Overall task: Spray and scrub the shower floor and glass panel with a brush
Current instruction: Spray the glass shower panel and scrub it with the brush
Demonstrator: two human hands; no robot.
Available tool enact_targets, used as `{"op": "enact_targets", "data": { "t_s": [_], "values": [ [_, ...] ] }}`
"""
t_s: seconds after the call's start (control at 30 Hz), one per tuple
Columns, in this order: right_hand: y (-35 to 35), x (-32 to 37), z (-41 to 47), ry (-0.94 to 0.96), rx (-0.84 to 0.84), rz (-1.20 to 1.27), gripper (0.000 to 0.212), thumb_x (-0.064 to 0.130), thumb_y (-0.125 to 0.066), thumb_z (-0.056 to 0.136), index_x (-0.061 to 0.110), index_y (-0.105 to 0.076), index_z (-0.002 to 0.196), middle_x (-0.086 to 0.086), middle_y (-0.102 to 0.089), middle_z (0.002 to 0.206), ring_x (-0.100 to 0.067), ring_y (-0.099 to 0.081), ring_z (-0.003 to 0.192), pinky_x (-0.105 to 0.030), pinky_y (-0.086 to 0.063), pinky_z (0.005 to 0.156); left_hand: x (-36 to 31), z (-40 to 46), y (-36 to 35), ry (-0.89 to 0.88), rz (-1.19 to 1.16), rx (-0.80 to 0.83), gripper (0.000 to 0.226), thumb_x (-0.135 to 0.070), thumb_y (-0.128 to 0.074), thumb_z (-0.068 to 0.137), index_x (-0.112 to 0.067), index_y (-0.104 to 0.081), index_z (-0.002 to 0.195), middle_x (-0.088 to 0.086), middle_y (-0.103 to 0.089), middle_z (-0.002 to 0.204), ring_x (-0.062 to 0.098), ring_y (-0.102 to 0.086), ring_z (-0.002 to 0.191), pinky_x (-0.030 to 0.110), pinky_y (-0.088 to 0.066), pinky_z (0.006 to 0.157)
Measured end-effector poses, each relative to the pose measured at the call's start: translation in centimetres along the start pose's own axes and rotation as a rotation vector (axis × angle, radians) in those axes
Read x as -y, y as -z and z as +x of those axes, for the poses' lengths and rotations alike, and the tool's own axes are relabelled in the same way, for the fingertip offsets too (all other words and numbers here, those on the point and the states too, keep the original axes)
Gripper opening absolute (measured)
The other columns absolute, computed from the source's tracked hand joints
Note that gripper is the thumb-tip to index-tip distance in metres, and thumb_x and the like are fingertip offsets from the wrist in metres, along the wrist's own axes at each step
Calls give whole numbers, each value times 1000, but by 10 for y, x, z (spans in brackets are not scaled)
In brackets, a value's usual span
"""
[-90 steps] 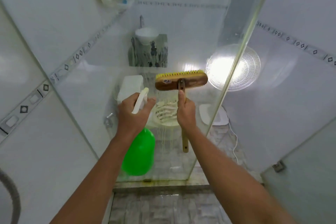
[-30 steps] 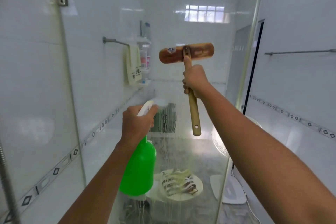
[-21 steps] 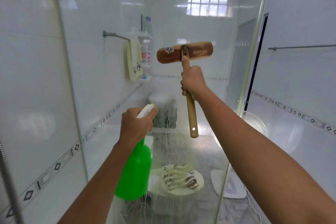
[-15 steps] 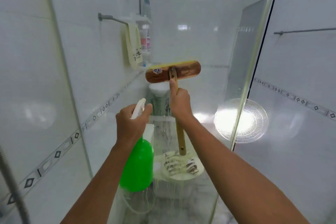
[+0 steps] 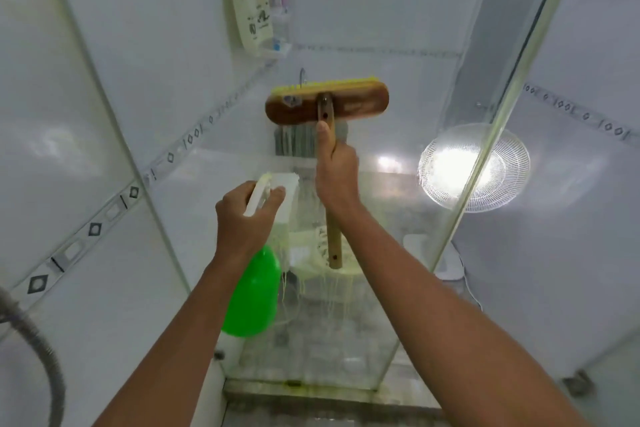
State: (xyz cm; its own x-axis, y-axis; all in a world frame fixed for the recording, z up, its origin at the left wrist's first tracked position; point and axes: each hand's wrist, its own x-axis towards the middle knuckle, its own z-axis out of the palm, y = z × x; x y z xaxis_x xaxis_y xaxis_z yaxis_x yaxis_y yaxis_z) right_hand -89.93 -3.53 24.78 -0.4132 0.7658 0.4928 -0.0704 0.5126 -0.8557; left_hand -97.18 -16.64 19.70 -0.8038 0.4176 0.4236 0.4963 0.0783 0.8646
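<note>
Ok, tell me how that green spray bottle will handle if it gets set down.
The green spray bottle looks like smooth plastic beside runny cleaner on the glass panel, so probably slippery. Its tall, rounded body may tip easily. The left hand grips only its neck.

Bright, glare on fan, wide-angle edge warp.

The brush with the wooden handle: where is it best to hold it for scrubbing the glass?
Probably high on the handle, near the brush head, coming from below as the right hand does, thumb lying along the stick. The wide head sits crosswise, bristles toward the glass panel.
</note>
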Motion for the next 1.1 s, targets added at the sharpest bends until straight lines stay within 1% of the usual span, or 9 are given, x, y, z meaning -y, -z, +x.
{"op": "enact_targets", "data": {
  "t_s": [0.13,0.37,0.47,0.57,0.63,0.77,0.87,1.0,1.1],
  "values": [
    [1,-12,10,48,-29,-73,49,48,-40,103,23,-43,60,7,-43,52,-4,-41,45,-18,-30,44,22,-18,-17,71,-15,49,24,-31,-78,92,-9,-74,84,5,-74,76,18,-71,72,26,-52,61],
    [12,-208,-136,-305,147,-339,67,66,-30,97,11,-68,86,-4,-62,64,-18,-60,59,-40,-47,55,66,-55,-40,154,24,123,23,-25,-80,91,-14,-66,77,-6,-60,61,-2,-56,54,11,-41,52],
    [19,-244,-168,-444,142,-296,55,63,-35,97,19,-57,71,0,-50,55,-11,-47,48,-42,-39,49,87,-66,-41,181,59,119,24,-26,-80,90,-10,-67,79,-2,-62,64,-2,-56,55,10,-41,52],
    [14,-229,-155,-371,178,-329,36,56,-36,101,28,-54,85,6,-51,59,-8,-49,53,-33,-36,50,110,-73,-39,242,89,118,28,-31,-80,90,-8,-69,78,7,-67,66,6,-54,55,17,-40,51],
    [5,-215,-136,-288,179,-337,48,60,-34,100,22,-57,83,5,-55,64,-14,-55,61,-28,-37,55,121,-76,-38,295,95,116,30,-31,-77,91,-7,-70,74,12,-69,67,14,-56,57,18,-39,49],
    [-19,-178,-100,-182,188,-347,60,66,-30,97,17,-52,71,2,-52,59,-19,-54,57,-35,-41,53,133,-79,-31,423,102,89,37,-32,-75,93,-11,-72,63,5,-67,55,4,-55,44,18,-43,47],
    [-34,-154,-86,-121,204,-355,58,62,-31,99,16,-52,71,0,-54,61,-18,-54,57,-36,-42,54,141,-80,-22,419,99,63,30,-35,-77,91,-10,-75,75,10,-72,66,18,-63,55,35,-51,54],
    [-56,-133,-77,-68,278,-383,55,58,-34,101,13,-55,77,1,-55,62,-14,-53,56,-28,-34,48,152,-82,-11,406,123,12,42,-45,-71,84,-7,-69,67,17,-68,63,29,-61,53,51,-55,59],
    [-73,-139,-78,-66,331,-417,56,59,-35,100,11,-58,84,-3,-58,66,-20,-54,60,-31,-30,52,156,-81,0,372,139,-37,48,-51,-70,84,-6,-68,68,17,-66,61,39,-66,63,49,-55,60]
  ]
}}
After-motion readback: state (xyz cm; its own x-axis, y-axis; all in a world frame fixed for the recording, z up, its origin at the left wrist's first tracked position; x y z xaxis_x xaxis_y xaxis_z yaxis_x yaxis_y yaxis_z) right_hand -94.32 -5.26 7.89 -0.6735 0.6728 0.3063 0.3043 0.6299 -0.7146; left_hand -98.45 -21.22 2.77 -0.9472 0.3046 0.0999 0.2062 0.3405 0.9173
